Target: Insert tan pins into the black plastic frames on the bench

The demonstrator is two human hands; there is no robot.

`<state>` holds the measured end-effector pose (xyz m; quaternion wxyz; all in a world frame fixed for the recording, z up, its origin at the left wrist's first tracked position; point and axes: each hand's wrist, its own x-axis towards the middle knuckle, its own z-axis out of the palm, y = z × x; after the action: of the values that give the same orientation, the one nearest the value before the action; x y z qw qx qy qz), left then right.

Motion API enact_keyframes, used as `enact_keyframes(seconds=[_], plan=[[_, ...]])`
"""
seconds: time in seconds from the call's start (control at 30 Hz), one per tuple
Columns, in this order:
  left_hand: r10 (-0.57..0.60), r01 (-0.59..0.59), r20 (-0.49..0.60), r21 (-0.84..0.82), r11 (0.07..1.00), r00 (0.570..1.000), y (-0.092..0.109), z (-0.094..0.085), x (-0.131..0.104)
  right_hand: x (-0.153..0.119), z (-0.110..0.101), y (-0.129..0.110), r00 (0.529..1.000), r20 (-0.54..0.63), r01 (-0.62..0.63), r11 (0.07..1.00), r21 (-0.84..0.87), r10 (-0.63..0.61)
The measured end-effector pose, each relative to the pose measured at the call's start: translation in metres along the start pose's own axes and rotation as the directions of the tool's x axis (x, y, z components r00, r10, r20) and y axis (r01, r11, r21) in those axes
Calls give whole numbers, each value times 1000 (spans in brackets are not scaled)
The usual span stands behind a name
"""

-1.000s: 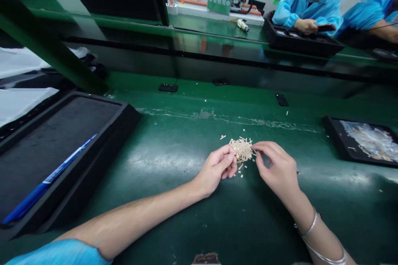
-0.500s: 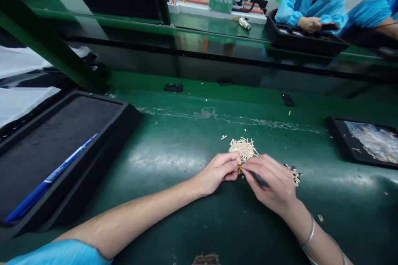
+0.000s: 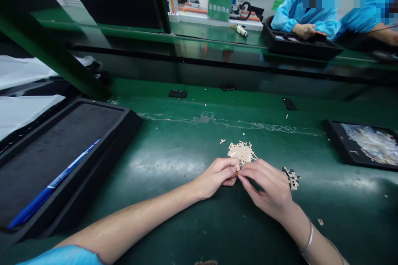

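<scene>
Between my two hands is a tiny orange-yellow piece (image 3: 237, 172), mostly covered by fingertips. My left hand (image 3: 221, 176) is closed, pinching it between thumb and curled fingers. From the other side my right hand (image 3: 264, 188) touches the same piece with thumb and forefinger pressed together; whether it grips the piece or something smaller I cannot make out. Just beyond the fingers lies a heap of small cream-coloured strips (image 3: 241, 152) on the green table (image 3: 174, 153). A smaller pile of dark and cream pieces (image 3: 292, 178) sits right of my right hand.
At left stands a black tray (image 3: 124, 132) with a blue pen-like stick (image 3: 56, 184) on it. Another black tray (image 3: 348, 155) at right holds a clear plastic bag (image 3: 373, 138). Flat black pieces (image 3: 178, 93) lie along the back. Across the bench, a person's hand (image 3: 304, 30) is over a tray.
The fingertips of both hands have drawn closer together, and less of the orange-yellow piece shows. The whole view has shifted slightly, with the scene sitting lower in the picture.
</scene>
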<state>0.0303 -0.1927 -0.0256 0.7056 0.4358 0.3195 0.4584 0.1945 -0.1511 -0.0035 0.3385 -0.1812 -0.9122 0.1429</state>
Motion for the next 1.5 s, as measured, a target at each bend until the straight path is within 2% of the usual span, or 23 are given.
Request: enact_keyframes(seconds=[0.1,0.2,0.3,0.37,0.43,0.5,0.57,0.6,0.7,0.77,0.83,0.93,1.03,1.13,1.23,1.3,1.33,1.4,1.5], plan=[[-21,21,-11,-3,1000,1000,-1,-1,1,1,1,0,997,-6,-73,994,84,74],[10,-6,-118,37,999,993,-3,0,1,2,0,2,974,-10,-223,960,169,228],[144,-86,-223,252,964,964,3,2,-1,2,-2,4,943,-32,-320,929,186,331],[273,-132,-208,516,846,939,12,0,-1,1,-1,5,939,-41,-331,928,172,343],[380,-134,-165,750,648,910,25,-9,4,-1,2,6,945,-40,-316,936,156,326],[460,-47,-178,899,436,870,41,-30,15,-3,7,6,953,-38,-292,947,131,299],[542,156,-249,965,213,802,60,-62,30,-6,11,7,964,-49,-255,963,87,260],[568,221,-286,958,183,772,69,-80,38,-7,12,7,971,-53,-231,971,59,234],[612,381,-401,909,170,682,93,-134,57,-11,13,4,985,-52,-166,986,-18,164],[613,470,-467,866,172,637,100,-161,65,-12,12,1,988,-51,-145,989,-39,143],[574,517,-510,839,168,641,102,-177,70,-12,11,-1,989,-49,-140,989,-45,138],[500,547,-553,818,175,667,100,-186,75,-10,10,-3,990,-28,-138,988,-63,136],[456,546,-582,807,225,673,102,-186,77,-10,9,-3,990,-3,-142,985,-96,143],[450,498,-593,805,322,668,107,-181,79,-10,8,-1,987,-2,-159,980,-117,160],[493,386,-584,806,449,645,109,-162,81,-9,5,1,982,-28,-191,976,-106,189],[510,276,-571,794,541,643,101,-138,82,-7,3,2,971,-71,-232,971,-53,228],[501,216,-563,778,590,657,93,-124,82,-6,2,2,961,-95,-264,964,-15,261],[439,114,-541,713,692,717,70,-90,76,-3,-2,3,924,-130,-352,933,72,358],[287,16,-462,548,836,839,30,-41,57,1,-5,7,830,-127,-508,830,230,543]])
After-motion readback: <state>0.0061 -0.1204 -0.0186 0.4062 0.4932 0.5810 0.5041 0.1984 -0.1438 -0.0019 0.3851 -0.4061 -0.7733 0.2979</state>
